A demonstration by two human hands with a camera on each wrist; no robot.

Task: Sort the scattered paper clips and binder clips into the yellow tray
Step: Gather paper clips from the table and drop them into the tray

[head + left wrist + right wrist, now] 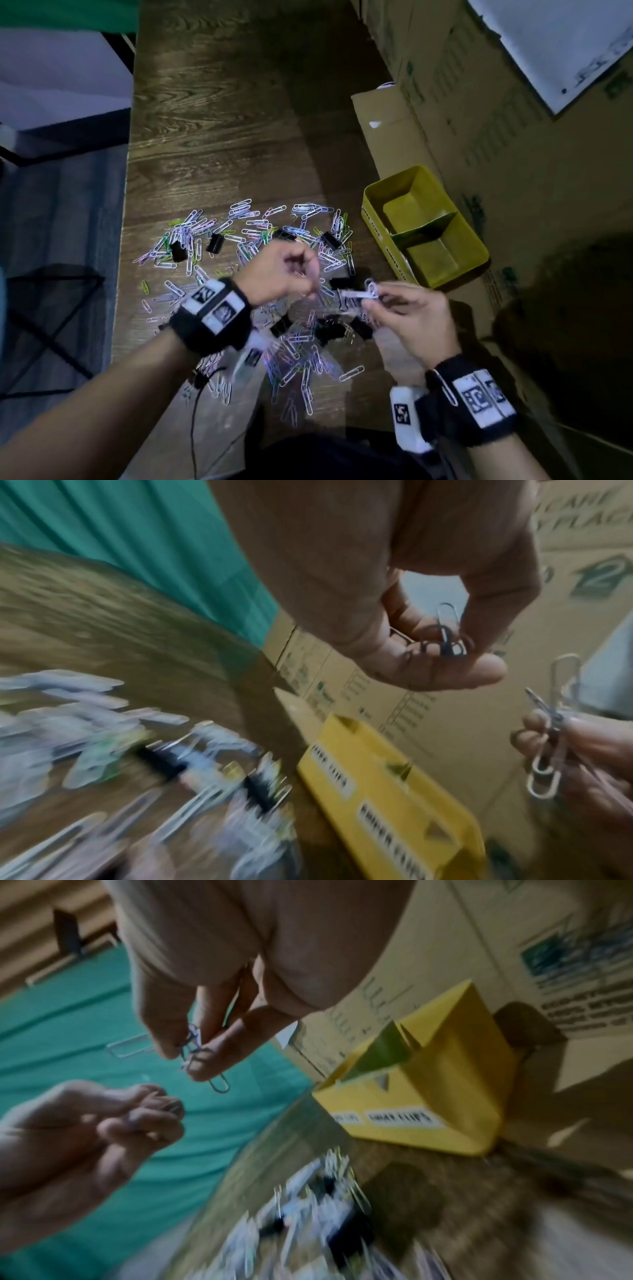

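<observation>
Many coloured paper clips (250,236) and several black binder clips (215,243) lie scattered on the wooden table (219,113). The yellow tray (476,245), split into two compartments, sits to the right with nothing inside it. Above the pile, my left hand (310,284) curls its fingers round a few paper clips (448,631). My right hand (371,299) pinches a small bunch of paper clips (359,294) between thumb and fingers, just right of the left hand. The wrist views show the same grips, with the right hand's clip bunch (195,1047) and the tray (445,1083) beyond.
Cardboard boxes (479,120) stand along the right side, right behind the tray. The table's left edge drops off to a dark frame (51,308). A black cable (195,428) hangs near the front edge. One paper clip (445,387) clings to my right wristband.
</observation>
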